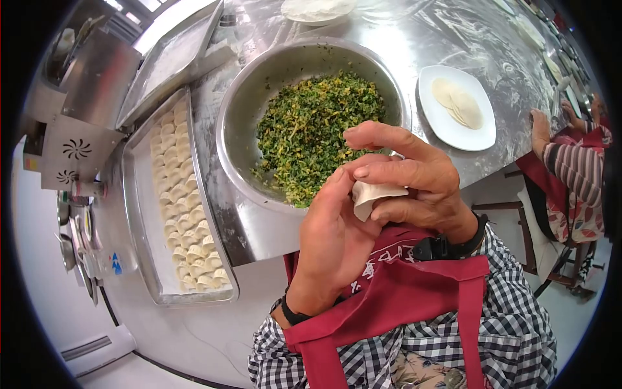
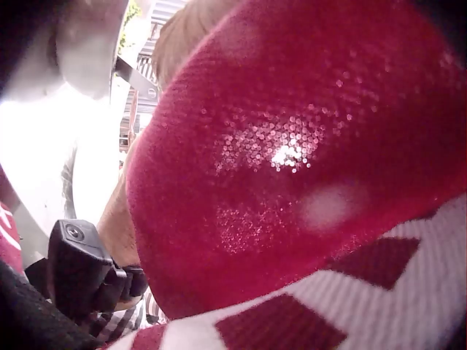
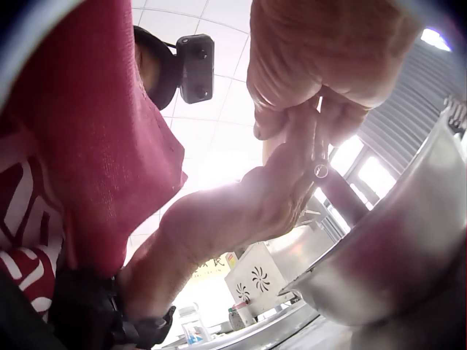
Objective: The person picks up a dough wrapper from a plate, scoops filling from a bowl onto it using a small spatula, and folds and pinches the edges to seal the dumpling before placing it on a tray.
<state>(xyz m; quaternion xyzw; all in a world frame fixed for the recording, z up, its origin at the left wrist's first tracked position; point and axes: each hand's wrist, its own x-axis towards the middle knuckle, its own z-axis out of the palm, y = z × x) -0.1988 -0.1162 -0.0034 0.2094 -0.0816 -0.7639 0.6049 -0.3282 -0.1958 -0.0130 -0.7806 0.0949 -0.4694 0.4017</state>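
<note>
A half-folded dumpling [image 1: 370, 197], its pale wrapper bent into a curve, is held up between both hands over the near rim of the filling bowl. My left hand [image 1: 329, 227] cradles it from the left, thumb and fingers at its edge. From the right, my right hand [image 1: 424, 178] pinches the wrapper with thumb and fingertips. A thin metal utensil with a round end [image 3: 321, 171] sticks out between the hands in the right wrist view. In the steel bowl [image 1: 234, 146] lies chopped green and yellow filling [image 1: 317, 133]. The left wrist view mostly shows the red apron [image 2: 241, 146].
On the left, a metal tray [image 1: 140, 240] bears rows of folded dumplings [image 1: 188, 220]. Behind it lies another floured tray [image 1: 170, 61]. A white plate [image 1: 447, 133] with round wrappers [image 1: 463, 107] stands right of the bowl. Another person's arm [image 1: 570, 159] is at the far right.
</note>
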